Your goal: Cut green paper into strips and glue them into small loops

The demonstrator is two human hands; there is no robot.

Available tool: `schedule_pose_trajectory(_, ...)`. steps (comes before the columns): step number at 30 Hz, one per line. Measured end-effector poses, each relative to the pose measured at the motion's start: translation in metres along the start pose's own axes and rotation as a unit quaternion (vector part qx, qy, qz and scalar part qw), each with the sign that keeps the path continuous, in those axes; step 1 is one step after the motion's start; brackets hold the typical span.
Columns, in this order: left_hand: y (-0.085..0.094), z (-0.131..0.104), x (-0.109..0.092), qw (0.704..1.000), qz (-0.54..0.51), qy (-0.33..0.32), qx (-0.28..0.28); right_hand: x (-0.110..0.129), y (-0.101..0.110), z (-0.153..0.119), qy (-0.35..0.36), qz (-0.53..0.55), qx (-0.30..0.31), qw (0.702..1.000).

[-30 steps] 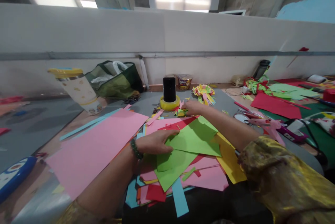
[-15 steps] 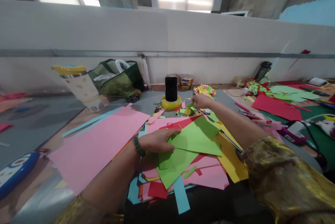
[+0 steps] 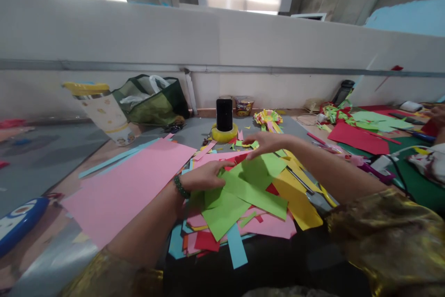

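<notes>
Green paper sheets (image 3: 257, 190) lie overlapping on a pile of pink, red, yellow and blue paper in the middle. My left hand (image 3: 206, 175), with a dark green bead bracelet at the wrist, has its fingers at the left edge of the green sheets. Over their upper part is my right hand (image 3: 263, 143), its fingertips at the paper; whether it pinches a sheet is too unclear to tell. Scissors (image 3: 301, 180) rest on yellow paper (image 3: 299, 202) to the right. A blue strip (image 3: 237, 247) sticks out at the front of the pile.
A large pink sheet (image 3: 135, 186) lies at the left. Behind the pile a phone (image 3: 224, 115) stands in a yellow tape roll (image 3: 224, 135), beside a paper rosette (image 3: 268, 118). A tumbler (image 3: 104, 114) and green bag (image 3: 153, 102) stand back left. Another person's hand (image 3: 438, 115) shows far right.
My right hand has come back from the scraps near the rosette to the green sheets, which have shifted. Another person's hand has appeared at the far right.
</notes>
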State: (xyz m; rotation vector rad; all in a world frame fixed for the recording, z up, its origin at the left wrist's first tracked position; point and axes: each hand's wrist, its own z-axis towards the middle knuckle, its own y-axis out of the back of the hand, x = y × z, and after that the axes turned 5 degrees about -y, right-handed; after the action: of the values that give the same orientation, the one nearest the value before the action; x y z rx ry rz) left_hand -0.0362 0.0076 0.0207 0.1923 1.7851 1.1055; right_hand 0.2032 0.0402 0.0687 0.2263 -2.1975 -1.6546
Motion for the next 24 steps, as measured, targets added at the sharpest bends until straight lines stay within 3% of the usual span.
schedule_pose_trajectory(3,0.005,0.0,0.002,1.0,-0.013,0.001,-0.026,0.024,-0.012,-0.013,0.057,0.013,0.057,0.997)
schedule_pose_trajectory(9,0.014,-0.002,0.003,0.997,-0.026,0.019,-0.063,0.045,-0.012,-0.02,0.017,-0.045,0.049,0.998)
schedule_pose_trajectory(18,0.023,-0.009,0.01,0.992,-0.072,0.045,-0.093,0.029,-0.01,-0.001,0.08,0.005,0.037,0.996)
schedule_pose_trajectory(24,0.026,-0.011,0.012,0.986,-0.093,0.045,-0.128,0.016,-0.009,0.005,0.094,0.057,0.067,0.992)
